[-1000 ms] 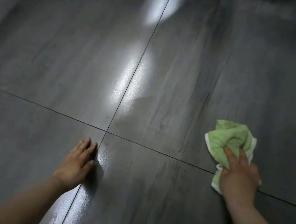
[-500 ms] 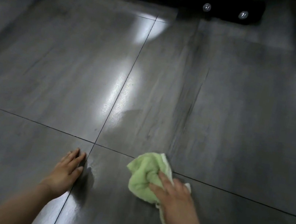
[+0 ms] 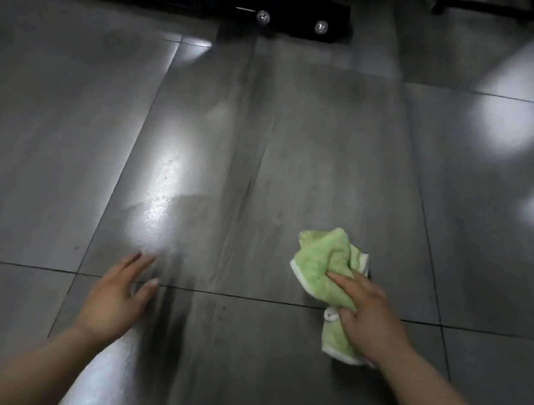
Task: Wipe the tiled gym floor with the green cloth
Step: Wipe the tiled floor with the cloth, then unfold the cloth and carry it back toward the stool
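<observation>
The crumpled green cloth (image 3: pixel 324 270), edged in white, lies on the grey tiled floor (image 3: pixel 264 167) right of centre, across a grout line. My right hand (image 3: pixel 366 317) lies on the cloth's near part and grips it, index finger stretched forward over the fabric and thumb tucked into it. My left hand (image 3: pixel 116 297) rests flat on the floor at lower left with straight, spread fingers and holds nothing. A glossy patch of reflected light lies on the tile just beyond the left hand.
The black metal base of a gym machine (image 3: pixel 286 14), with two silver bolts, stands along the far edge of the floor. Another dark frame (image 3: pixel 495 7) is at the top right. Grout lines cross the tiles.
My right hand has swept the cloth from beside the left hand to the right and slightly forward. The left hand stays planted. The view has tilted up, showing more of the machine base.
</observation>
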